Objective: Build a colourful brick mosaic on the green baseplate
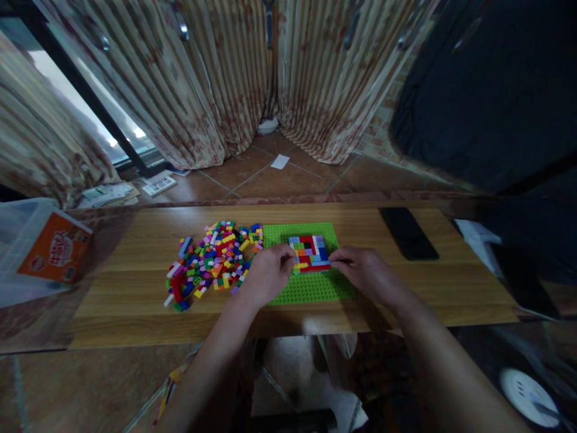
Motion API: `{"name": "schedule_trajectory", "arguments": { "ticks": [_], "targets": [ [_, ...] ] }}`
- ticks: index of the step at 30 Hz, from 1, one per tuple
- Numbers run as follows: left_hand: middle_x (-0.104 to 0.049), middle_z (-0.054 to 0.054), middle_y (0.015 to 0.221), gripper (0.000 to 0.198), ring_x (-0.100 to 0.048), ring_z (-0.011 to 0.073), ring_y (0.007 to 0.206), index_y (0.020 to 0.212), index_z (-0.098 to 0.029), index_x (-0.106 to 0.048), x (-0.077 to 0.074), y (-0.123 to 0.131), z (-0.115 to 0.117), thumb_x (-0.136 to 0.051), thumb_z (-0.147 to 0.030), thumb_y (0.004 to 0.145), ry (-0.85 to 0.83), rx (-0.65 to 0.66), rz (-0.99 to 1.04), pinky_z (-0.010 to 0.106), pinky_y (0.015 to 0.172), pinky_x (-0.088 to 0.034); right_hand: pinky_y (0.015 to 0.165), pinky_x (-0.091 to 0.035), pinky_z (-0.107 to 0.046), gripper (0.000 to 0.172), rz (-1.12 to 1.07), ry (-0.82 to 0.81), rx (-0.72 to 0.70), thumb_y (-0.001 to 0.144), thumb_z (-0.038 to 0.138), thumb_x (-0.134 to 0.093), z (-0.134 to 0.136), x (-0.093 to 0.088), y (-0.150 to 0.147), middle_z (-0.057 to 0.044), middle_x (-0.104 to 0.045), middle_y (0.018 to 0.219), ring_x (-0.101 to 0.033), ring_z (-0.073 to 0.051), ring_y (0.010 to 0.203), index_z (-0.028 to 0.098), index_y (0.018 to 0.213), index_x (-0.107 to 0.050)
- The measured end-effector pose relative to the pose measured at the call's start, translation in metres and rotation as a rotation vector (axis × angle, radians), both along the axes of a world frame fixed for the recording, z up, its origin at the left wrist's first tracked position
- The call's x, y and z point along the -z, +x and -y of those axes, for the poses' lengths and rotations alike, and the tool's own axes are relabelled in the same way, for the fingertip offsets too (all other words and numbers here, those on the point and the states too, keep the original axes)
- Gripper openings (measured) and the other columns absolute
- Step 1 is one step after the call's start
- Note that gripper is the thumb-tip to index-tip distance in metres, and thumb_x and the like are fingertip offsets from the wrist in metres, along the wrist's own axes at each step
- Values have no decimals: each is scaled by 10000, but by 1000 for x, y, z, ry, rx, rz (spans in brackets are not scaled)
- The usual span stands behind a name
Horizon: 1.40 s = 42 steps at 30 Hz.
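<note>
A green baseplate (311, 287) lies on a wooden table (135, 300). On it sits a small block of coloured bricks (310, 250), red, blue, white and yellow. My left hand (267, 273) rests at the block's left edge, fingers curled and pinched against it. My right hand (365, 270) is at the block's right edge, fingertips pressed to the lowest red row. Whether either hand holds a loose brick is hidden by the fingers. A pile of loose coloured bricks (211, 261) lies just left of the baseplate.
A black phone (408, 233) lies flat at the table's right. A clear plastic box with an orange label (56, 248) stands at the left. Curtains (234, 78), a tiled floor and a dark bag lie beyond the table's far edge.
</note>
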<state>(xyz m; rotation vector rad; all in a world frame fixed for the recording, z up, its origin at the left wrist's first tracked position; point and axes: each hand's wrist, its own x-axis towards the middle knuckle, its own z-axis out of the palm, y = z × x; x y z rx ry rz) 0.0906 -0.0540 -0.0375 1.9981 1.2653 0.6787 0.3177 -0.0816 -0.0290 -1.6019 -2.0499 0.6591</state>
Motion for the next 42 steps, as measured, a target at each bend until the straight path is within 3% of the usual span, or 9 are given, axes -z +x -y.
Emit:
{"name": "schedule_trajectory", "arguments": {
  "ticks": [8,15,20,34,42],
  "targets": [
    [-664,13,719,131,-597,124,648,829,-164,-643,-1,0,0,-513,-163,844,3,6,4,216,599,-437,744,-478,-291,194,-40,-30,5,883,258,-510,2,1,-3,-20,-738,922,-673,-172,806,222,986,-670],
    [-659,7,713,150,-586,118,638,847,-169,-652,0,-1,0,-503,-157,849,15,12,4,210,592,-426,646,-448,-298,263,-3,-51,246,865,442,-536,-7,6,-10,-55,-710,791,-651,-191,702,190,889,-607],
    [-649,1,687,154,-565,112,602,843,-168,-655,-3,-1,1,-503,-149,847,21,9,-10,210,568,-407,648,-436,-321,366,118,-100,317,834,542,-552,-10,17,-23,-100,-711,820,-654,-231,740,181,872,-599],
    [-667,11,732,183,-596,122,654,861,-166,-669,-10,-13,2,-487,-180,859,59,-46,-5,222,636,-438,656,-427,-320,346,215,-73,280,861,520,-527,-8,24,-26,-102,-704,841,-654,-245,777,180,896,-582],
    [-680,10,720,194,-613,139,661,825,-182,-678,-9,-20,3,-485,-159,832,78,-105,-95,227,622,-452,622,-442,-334,405,203,-60,263,840,594,-492,-7,32,-21,-91,-711,795,-664,-249,713,200,865,-582]
  ]
}}
